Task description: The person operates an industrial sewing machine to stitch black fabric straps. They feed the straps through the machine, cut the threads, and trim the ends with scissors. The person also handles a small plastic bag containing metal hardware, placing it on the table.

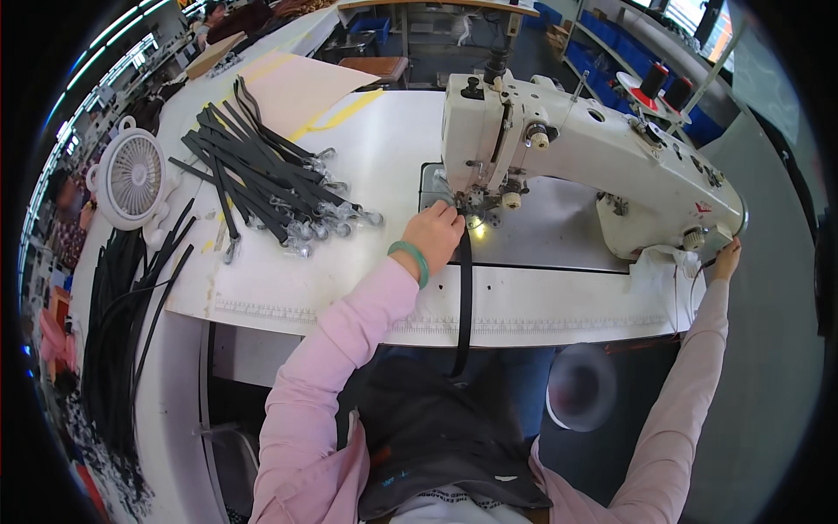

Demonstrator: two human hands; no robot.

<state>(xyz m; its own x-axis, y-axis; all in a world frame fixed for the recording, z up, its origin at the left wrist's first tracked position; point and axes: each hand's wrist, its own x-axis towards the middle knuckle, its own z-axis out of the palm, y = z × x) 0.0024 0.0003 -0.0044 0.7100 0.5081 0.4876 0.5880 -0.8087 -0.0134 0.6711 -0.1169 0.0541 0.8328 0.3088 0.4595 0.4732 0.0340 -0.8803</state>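
My left hand pinches the end of a black strap at the needle area of the white industrial sewing machine, beside a lit spot. The strap hangs over the table's front edge. My right hand is at the machine's right end, fingers curled on the handwheel. Left of the machine lies a pile of short black straps with clear-wrapped metal hardware. Long black straps hang at the table's left side.
A white fan stands at the left. A pink sheet lies at the back of the white table. Thread spools stand behind the machine. Blue bins fill shelving at the back. A co-worker is in the far left background.
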